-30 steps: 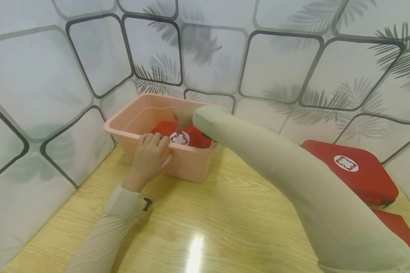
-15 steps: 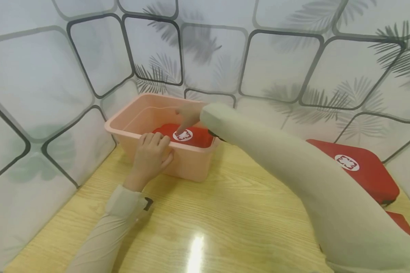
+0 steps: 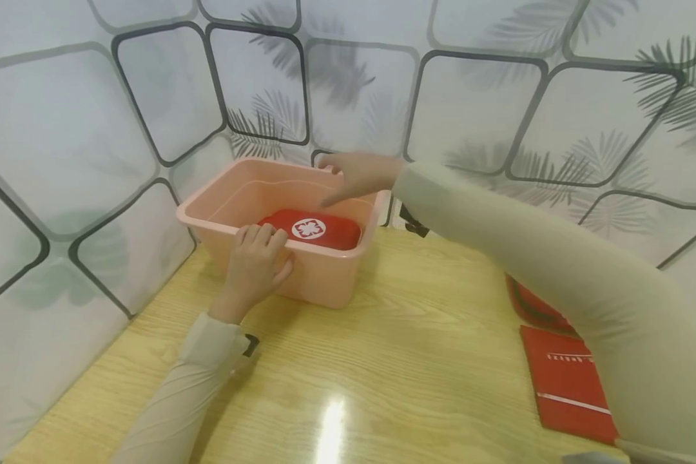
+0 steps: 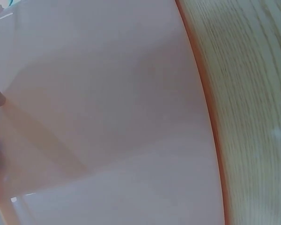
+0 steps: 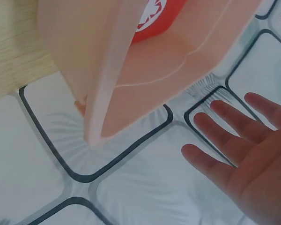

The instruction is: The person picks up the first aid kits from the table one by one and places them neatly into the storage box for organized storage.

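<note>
A pink plastic bin (image 3: pixel 319 283) stands on the wooden table near the back corner. Inside it lies a red case (image 3: pixel 339 231) with a round white emblem on top. My left hand (image 3: pixel 254 264) grips the bin's front rim, fingers hooked over it and thumb outside. In the left wrist view the bin's wall (image 4: pixel 112 117) fills most of the picture, with only bits of fingers at the left edge. My right hand (image 3: pixel 362 175) is above the bin's right end, holding nothing. Its fingers are spread and straight in the right wrist view, apart from the bin.
At the right of the table lies another red case (image 3: pixel 536 306), mostly covered by the right sleeve. In front of it is a flat red item (image 3: pixel 568 386) with white stripes. Patterned walls (image 3: pixel 354 96) stand behind and to the left.
My right hand has left the red case in the bin and risen up and to the right. The right forearm now covers more of the other red case. The left hand keeps its grip.
</note>
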Action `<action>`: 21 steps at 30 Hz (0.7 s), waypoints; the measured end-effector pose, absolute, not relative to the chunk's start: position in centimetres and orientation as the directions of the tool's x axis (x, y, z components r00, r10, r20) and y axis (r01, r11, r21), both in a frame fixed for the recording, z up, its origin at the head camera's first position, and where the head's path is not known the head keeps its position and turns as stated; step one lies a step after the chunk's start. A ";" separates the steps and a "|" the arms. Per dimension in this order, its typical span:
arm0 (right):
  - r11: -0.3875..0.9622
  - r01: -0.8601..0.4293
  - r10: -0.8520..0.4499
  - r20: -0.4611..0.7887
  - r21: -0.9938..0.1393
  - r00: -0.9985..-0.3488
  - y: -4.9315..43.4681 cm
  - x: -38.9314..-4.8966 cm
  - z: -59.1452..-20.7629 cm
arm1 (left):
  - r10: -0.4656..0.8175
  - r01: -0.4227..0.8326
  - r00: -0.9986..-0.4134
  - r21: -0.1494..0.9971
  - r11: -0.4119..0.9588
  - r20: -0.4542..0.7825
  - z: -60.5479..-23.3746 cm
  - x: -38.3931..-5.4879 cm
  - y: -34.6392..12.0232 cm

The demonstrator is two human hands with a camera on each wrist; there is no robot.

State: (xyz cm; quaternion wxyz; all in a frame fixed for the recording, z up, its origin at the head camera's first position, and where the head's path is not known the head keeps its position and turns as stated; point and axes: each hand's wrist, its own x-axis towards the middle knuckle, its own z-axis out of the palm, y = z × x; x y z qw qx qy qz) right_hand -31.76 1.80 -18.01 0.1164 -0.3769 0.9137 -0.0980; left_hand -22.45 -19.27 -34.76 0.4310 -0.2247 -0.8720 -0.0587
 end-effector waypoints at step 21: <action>0.695 -0.718 -0.708 0.190 0.019 -0.680 14.0 -26.4 -18.7 | 0.343 0.431 -0.521 -0.106 0.896 0.782 -34.8 -22.5 -19.0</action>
